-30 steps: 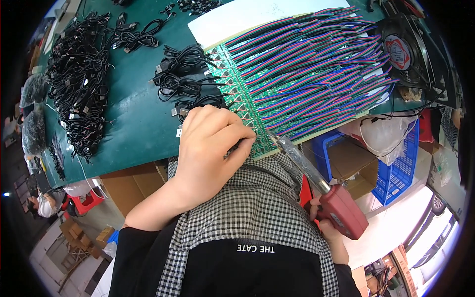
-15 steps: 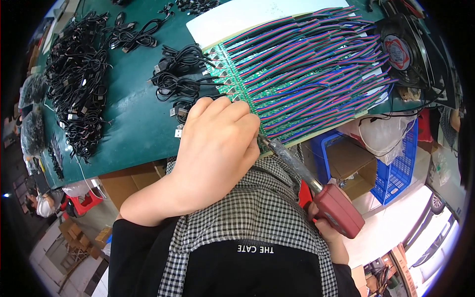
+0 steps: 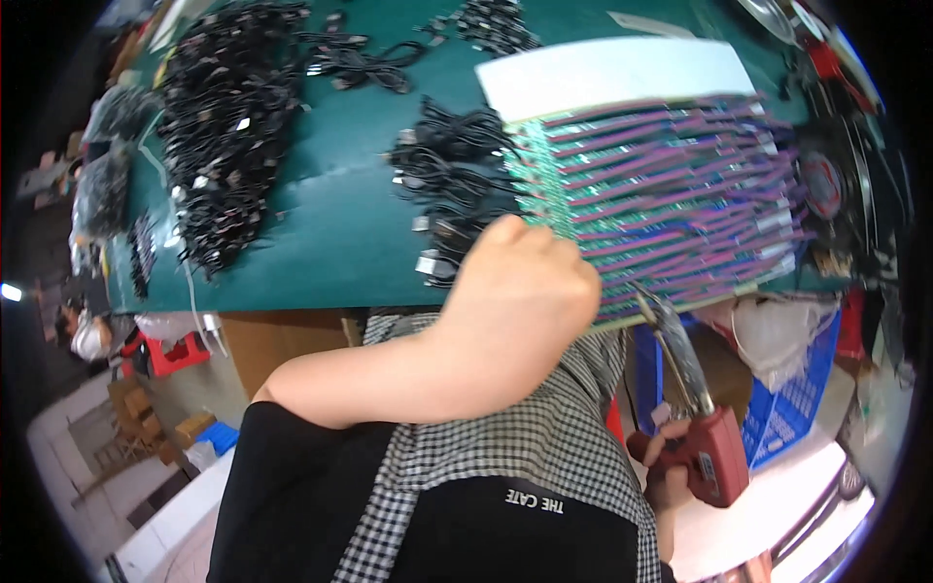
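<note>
My left hand is closed at the near left part of a green circuit board panel. Its curled fingers face down and hide whatever they grip. Black USB cables, coiled in bundles, lie along the panel's left edge, their ends on the boards. Rows of multicoloured wires run rightward across the panel. In my right hand is a red soldering gun, held by its handle below the table edge. Its metal tip points up and left, close to the panel's near edge, right of my left hand.
A large heap of black cables covers the table's left side, with more cables behind. White board lies under the panel's far side. A black fan stands right. Below the edge is a blue crate.
The view has shifted, so the table items appear further right. The soldering gun's tip has drawn back from my left hand, leaving a wider gap. My left hand stays closed at the panel.
</note>
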Action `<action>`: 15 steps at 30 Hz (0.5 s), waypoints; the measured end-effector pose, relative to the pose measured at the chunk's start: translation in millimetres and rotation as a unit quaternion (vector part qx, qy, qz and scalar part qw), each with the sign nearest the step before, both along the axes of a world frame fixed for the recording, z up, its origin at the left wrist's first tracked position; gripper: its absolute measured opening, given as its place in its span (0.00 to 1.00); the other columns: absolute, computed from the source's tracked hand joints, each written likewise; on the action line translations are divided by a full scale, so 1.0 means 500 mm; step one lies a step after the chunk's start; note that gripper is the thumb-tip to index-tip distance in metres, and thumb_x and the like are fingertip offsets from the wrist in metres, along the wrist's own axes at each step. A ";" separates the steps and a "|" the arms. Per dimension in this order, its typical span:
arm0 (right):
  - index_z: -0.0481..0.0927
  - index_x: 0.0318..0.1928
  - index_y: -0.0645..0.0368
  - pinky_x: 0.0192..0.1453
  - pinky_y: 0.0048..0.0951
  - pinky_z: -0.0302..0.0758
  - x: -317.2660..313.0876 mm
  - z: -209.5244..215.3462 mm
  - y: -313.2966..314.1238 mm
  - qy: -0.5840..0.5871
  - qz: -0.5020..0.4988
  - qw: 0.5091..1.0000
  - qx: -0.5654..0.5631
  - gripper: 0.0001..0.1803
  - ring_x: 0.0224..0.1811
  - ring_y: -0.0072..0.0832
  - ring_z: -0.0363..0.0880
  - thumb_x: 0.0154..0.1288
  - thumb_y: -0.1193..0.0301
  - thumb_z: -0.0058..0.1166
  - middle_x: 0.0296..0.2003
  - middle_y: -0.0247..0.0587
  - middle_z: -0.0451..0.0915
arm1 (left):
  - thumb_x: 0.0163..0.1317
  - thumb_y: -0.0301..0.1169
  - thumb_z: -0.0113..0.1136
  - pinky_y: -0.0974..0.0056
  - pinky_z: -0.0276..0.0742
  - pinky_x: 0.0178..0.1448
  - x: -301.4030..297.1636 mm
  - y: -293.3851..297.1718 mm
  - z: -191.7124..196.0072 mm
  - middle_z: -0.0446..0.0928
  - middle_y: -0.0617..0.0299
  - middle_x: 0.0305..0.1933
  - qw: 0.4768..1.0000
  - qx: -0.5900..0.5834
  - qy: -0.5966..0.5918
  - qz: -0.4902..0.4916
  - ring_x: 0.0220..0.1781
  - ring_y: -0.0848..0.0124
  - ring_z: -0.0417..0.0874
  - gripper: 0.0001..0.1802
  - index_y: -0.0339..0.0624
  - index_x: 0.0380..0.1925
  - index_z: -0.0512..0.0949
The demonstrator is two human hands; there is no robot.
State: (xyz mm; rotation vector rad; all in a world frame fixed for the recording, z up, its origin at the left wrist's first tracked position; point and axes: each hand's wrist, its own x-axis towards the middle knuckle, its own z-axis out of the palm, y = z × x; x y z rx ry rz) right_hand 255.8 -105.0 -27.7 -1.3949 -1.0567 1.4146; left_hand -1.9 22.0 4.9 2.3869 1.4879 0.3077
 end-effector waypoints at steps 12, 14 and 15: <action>0.67 0.41 0.67 0.25 0.21 0.61 -0.027 0.009 0.027 -0.032 -0.069 0.997 -0.003 0.39 0.17 0.20 0.67 0.49 0.40 0.56 0.33 0.39 0.70 | 0.52 0.27 0.58 0.60 0.69 0.50 -0.219 0.169 -0.045 0.75 0.56 0.39 0.955 0.205 0.031 0.214 0.45 0.59 0.74 0.12 0.38 0.38 0.77; 0.67 0.47 0.69 0.18 0.20 0.65 -0.024 -0.004 0.029 0.024 -0.059 0.997 0.051 0.37 0.18 0.25 0.69 0.51 0.47 0.60 0.37 0.43 0.73 | 0.52 0.29 0.59 0.59 0.66 0.53 -0.271 0.218 -0.081 0.75 0.58 0.42 0.956 0.196 0.061 0.211 0.49 0.59 0.72 0.11 0.43 0.37 0.78; 0.67 0.47 0.69 0.18 0.20 0.65 -0.025 -0.002 0.029 0.022 -0.062 0.996 0.052 0.37 0.18 0.25 0.69 0.51 0.47 0.60 0.37 0.43 0.73 | 0.52 0.29 0.59 0.59 0.68 0.52 -0.275 0.231 -0.085 0.76 0.58 0.40 0.956 0.178 0.102 0.208 0.47 0.59 0.74 0.10 0.42 0.36 0.78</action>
